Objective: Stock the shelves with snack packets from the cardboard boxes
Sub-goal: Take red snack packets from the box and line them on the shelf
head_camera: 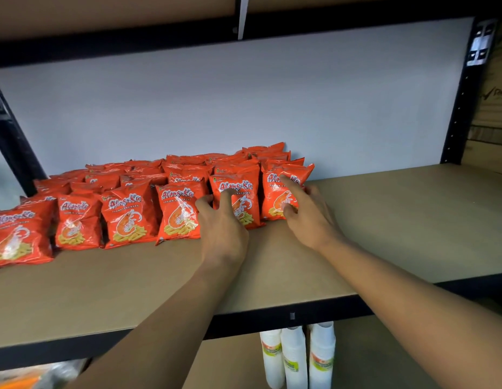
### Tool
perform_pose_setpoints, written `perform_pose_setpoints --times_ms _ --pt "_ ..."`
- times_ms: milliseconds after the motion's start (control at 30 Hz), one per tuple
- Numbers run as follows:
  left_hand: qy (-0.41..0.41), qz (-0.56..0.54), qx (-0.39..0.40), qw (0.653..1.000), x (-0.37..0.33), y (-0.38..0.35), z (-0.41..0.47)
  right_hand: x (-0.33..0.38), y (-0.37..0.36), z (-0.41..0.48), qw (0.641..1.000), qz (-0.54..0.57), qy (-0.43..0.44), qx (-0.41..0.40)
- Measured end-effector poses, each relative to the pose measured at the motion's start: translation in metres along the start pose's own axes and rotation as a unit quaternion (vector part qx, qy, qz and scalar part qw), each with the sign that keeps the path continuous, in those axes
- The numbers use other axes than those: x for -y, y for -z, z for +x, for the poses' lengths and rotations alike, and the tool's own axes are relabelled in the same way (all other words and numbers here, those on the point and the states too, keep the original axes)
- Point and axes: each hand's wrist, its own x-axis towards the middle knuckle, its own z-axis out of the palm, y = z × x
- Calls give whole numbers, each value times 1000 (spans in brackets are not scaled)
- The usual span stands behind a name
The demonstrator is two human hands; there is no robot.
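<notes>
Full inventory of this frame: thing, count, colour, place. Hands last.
prawn cracker packets: many, exact count hidden by overlap; red-orange; upright in rows on the left part of the shelf board, six in the front row
shelf board: one, tan with a black metal edge, centre of view
back panel: one, pale grey-white, behind the packets
upper shelf: one, brown, overhead
paper cup stacks: three, white with green and orange print, on the level below
cardboard box: one, brown, far right edge
left hand: fingers spread on the fifth front packet
right hand: index finger and thumb on the rightmost front packet
</notes>
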Motion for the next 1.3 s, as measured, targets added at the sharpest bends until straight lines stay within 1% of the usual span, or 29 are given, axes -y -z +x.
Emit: perform_pose_setpoints --times_ms 167,333,633,800,900,1033,1200,1300 --pt "8 -5 3 1000 1 0 3 -1 0 0 1000 8 -7 4" --pt "8 7 22 1000 -1 -1 4 -3 -3 5 1000 -18 -6 13" --pt "7 12 25 1000 -1 0 4 -4 -4 7 1000 -29 -3 9" --pt "10 18 27 999 -1 0 4 -1 -4 6 1000 2 4 11" --pt "9 22 18 1000 -3 0 2 0 -3 5 1000 0 3 15" --pt "11 25 9 1000 -5 1 1 0 -3 6 1000 -2 -4 17" --pt "-5 29 4 1000 -10 7 -5 2 6 1 999 43 -18 13" --pt "-11 27 2 1000 -16 17 -14 5 13 -6 999 31 -31 17"
